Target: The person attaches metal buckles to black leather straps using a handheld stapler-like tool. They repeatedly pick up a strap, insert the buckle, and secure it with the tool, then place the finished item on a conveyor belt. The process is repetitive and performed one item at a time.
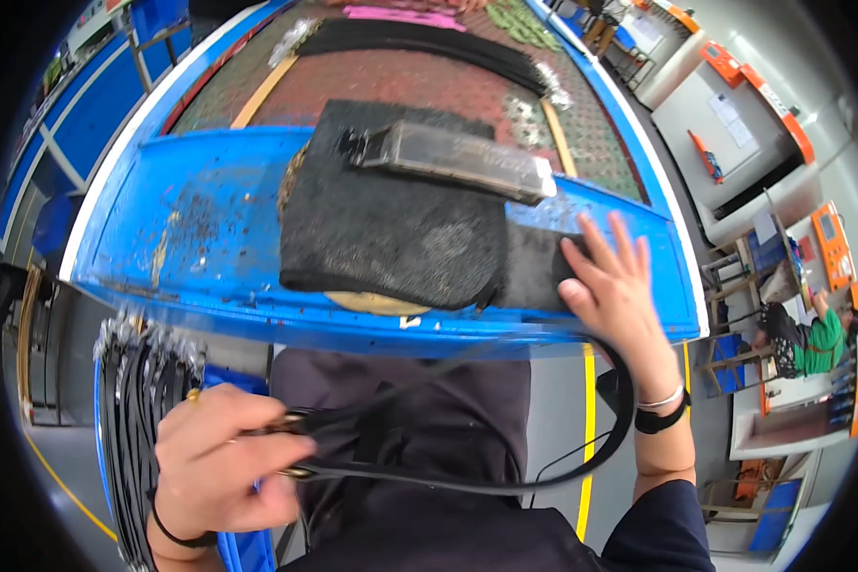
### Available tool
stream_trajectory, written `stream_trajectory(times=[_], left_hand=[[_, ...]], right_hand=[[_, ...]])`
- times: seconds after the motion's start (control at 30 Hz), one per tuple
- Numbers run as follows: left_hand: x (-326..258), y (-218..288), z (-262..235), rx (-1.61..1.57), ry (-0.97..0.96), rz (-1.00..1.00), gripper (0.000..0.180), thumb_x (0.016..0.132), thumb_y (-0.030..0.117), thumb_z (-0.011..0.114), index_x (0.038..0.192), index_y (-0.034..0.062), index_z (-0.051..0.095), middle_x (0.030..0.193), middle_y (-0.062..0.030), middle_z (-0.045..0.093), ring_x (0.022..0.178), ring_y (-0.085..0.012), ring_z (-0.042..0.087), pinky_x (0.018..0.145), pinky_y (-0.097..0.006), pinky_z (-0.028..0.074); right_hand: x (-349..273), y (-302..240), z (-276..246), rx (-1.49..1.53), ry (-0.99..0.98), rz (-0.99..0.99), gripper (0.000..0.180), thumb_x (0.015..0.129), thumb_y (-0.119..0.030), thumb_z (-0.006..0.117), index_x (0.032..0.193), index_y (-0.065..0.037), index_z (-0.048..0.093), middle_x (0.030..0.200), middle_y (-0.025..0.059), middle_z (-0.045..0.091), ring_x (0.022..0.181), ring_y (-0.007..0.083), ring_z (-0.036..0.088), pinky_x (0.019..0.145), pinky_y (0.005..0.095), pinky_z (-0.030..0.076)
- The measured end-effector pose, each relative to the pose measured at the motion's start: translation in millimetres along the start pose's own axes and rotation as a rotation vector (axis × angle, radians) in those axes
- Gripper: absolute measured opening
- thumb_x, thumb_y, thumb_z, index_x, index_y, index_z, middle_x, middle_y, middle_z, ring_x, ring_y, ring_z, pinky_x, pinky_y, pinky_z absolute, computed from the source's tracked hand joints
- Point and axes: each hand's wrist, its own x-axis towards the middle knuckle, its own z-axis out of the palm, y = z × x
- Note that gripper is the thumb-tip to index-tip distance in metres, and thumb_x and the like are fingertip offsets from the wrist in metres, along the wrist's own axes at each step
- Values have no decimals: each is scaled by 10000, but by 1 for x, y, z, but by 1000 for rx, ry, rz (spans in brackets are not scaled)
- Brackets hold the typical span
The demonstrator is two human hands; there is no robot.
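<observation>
My left hand (221, 462) is closed in a pinch on the metal buckle end of a black belt (505, 488). From there the belt loops to the right through the air in front of my lap, its right bend next to my right wrist. My right hand (612, 276) is open with fingers spread, over the right edge of a flat dark grey piece (534, 267) on the blue bench. A thick black pad (381, 219) lies left of it. On that pad rests a long block with a clear, worn cover (458, 162).
The blue bench (210, 229) has a raised rim. Beyond it, a bundle of black straps (419, 43) with plastic-wrapped ends crosses a reddish mat. Many black belts (143, 400) hang at lower left. A person in green (822, 343) sits far right, near orange-trimmed machines.
</observation>
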Motion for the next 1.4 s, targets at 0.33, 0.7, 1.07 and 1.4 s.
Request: stream_trajectory(times=[0.33,0.7,1.07,1.4], left_hand=[[-28,-14,-16,-691,666,-480,343,849,300,563,862,-43,551,850,-83,489,579,-70,436,472,-186,329],[-32,-21,-30,-541,754,-407,286,810,265,617,810,-13,546,801,-40,404,589,-62,379,493,-184,279],[-39,-25,-48,-116,743,-380,138,715,121,578,767,-7,571,820,-73,451,759,-160,421,718,-273,335],[23,14,0,-97,204,-110,211,562,-29,611,760,28,657,766,-82,520,674,-174,524,577,-259,421]], right_hand=[[-8,-13,-30,99,-17,-24,328,837,-291,559,1047,-49,631,1344,150,389,1300,378,236,1035,554,139],[81,-22,-28,528,46,-159,541,765,-236,670,1214,-14,465,1145,202,512,1062,341,493,890,350,411],[38,-14,-32,1405,322,97,470,782,-180,640,1174,6,461,1077,96,546,980,156,534,837,287,445],[-64,-11,-32,2081,686,-137,657,833,-335,518,1328,11,259,1270,188,404,1220,312,373,1011,493,317]])
